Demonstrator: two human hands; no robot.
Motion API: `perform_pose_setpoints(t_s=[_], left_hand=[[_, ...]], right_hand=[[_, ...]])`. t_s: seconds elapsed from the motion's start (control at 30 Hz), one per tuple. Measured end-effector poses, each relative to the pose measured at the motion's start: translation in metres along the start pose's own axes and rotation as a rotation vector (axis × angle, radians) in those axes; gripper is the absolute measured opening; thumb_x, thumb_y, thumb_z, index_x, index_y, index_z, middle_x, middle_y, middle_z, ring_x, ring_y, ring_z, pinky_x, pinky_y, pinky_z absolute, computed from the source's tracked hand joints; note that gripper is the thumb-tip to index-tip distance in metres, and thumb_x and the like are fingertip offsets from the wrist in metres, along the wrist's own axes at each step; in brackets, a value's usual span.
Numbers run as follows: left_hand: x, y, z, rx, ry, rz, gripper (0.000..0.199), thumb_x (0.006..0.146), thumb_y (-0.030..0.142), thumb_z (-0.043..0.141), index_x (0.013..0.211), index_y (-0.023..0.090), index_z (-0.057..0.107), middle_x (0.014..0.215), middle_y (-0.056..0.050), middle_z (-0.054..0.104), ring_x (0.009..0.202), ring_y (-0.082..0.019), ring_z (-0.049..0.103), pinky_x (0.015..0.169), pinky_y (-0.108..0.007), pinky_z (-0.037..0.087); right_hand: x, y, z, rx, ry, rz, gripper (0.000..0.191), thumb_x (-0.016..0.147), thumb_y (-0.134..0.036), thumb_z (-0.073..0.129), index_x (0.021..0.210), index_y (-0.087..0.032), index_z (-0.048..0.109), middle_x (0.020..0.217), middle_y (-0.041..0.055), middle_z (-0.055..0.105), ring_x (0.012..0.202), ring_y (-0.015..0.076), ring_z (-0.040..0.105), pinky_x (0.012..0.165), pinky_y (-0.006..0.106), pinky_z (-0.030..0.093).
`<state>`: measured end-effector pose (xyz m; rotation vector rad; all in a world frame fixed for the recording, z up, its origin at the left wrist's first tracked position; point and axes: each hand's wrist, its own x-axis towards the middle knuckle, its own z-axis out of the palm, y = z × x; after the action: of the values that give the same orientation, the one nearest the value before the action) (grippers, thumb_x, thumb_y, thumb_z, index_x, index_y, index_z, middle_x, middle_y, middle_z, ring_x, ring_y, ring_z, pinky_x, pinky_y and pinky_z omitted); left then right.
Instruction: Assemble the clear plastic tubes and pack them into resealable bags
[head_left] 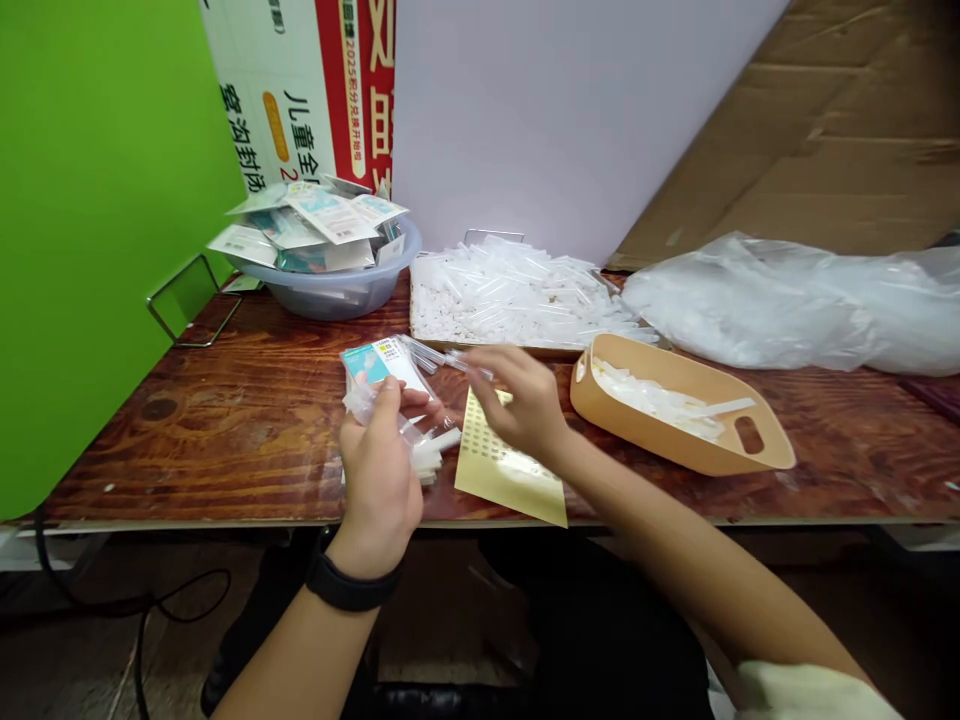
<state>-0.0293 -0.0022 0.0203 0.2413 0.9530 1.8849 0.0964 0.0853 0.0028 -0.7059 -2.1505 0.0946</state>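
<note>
My left hand [382, 475], with a black band on its wrist, is closed around a crinkled clear plastic bag [361, 402]. Just beyond its fingers lies a blue-and-white printed card [365, 362]. White strips [433, 450] stick out beside the palm, partly hidden by the hand. My right hand [521, 405] pinches a clear plastic tube [459, 360] between thumb and fingers. Several more clear tubes [421, 352] lie to the left of those fingertips. Under the right hand is a yellow sticker sheet [510, 485] with rows of small dark labels.
Behind the hands, a shallow tray [480, 345] is heaped with clear tubes. A tan basket [645, 430] on the right holds white strips. At the back left stands a bluish bowl [337, 295] of packaged cards. A plastic bag [757, 300] lies back right; a metal bookend [196, 305] stands left.
</note>
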Motion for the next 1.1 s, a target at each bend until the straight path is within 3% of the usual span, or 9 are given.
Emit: perform_pose_setpoints(t_s=[0.1, 0.2, 0.27, 0.53, 0.8, 1.1], left_hand=[[0.003, 0.002, -0.003, 0.057, -0.004, -0.019, 0.025, 0.068, 0.032, 0.072, 0.07, 0.014, 0.056, 0.053, 0.005, 0.054, 0.042, -0.006, 0.047, 0.046, -0.019, 0.039], [0.005, -0.001, -0.004, 0.105, -0.078, -0.037, 0.026, 0.067, 0.033, 0.072, 0.07, 0.014, 0.054, 0.055, 0.004, 0.055, 0.041, -0.004, 0.042, 0.043, -0.018, 0.033], [0.005, -0.003, -0.004, 0.12, -0.115, -0.037, 0.026, 0.07, 0.033, 0.071, 0.07, 0.015, 0.053, 0.057, 0.004, 0.056, 0.043, -0.004, 0.042, 0.044, -0.018, 0.034], [0.003, -0.006, -0.004, 0.19, -0.17, -0.102, 0.035, 0.073, 0.047, 0.069, 0.076, 0.015, 0.054, 0.062, 0.003, 0.056, 0.048, -0.006, 0.048, 0.047, -0.019, 0.04], [0.005, -0.003, -0.008, 0.241, -0.196, -0.115, 0.042, 0.072, 0.056, 0.067, 0.081, 0.016, 0.054, 0.061, 0.003, 0.057, 0.045, -0.006, 0.047, 0.046, -0.02, 0.038], [0.009, -0.007, -0.007, 0.279, -0.223, -0.049, 0.044, 0.073, 0.057, 0.065, 0.073, 0.015, 0.056, 0.059, 0.003, 0.055, 0.045, -0.005, 0.043, 0.044, -0.018, 0.034]], right_hand=[[0.037, 0.055, 0.018, -0.276, -0.317, 0.307, 0.028, 0.092, -0.023, 0.041, 0.108, -0.015, 0.063, 0.11, 0.011, 0.065, 0.094, 0.0197, 0.062, 0.084, 0.032, 0.047], [0.065, 0.097, 0.038, -0.34, -0.452, 0.344, 0.029, 0.087, -0.021, 0.049, 0.111, -0.013, 0.063, 0.113, 0.0125, 0.064, 0.095, 0.0213, 0.061, 0.085, 0.031, 0.045], [0.077, 0.111, 0.048, -0.356, -0.527, 0.335, 0.03, 0.083, -0.02, 0.055, 0.111, -0.013, 0.064, 0.112, 0.0119, 0.065, 0.095, 0.0213, 0.061, 0.084, 0.029, 0.044], [0.091, 0.116, 0.063, -0.41, -0.701, 0.388, 0.02, 0.081, -0.021, 0.056, 0.093, -0.014, 0.069, 0.096, 0.012, 0.07, 0.085, 0.022, 0.062, 0.072, 0.027, 0.043], [0.09, 0.121, 0.056, -0.42, -0.71, 0.454, 0.021, 0.08, -0.016, 0.055, 0.096, -0.015, 0.069, 0.101, 0.0097, 0.07, 0.088, 0.0203, 0.062, 0.075, 0.025, 0.043], [0.081, 0.123, 0.053, -0.394, -0.625, 0.47, 0.03, 0.077, -0.009, 0.052, 0.101, -0.015, 0.069, 0.103, 0.0099, 0.07, 0.089, 0.0199, 0.062, 0.076, 0.025, 0.043]])
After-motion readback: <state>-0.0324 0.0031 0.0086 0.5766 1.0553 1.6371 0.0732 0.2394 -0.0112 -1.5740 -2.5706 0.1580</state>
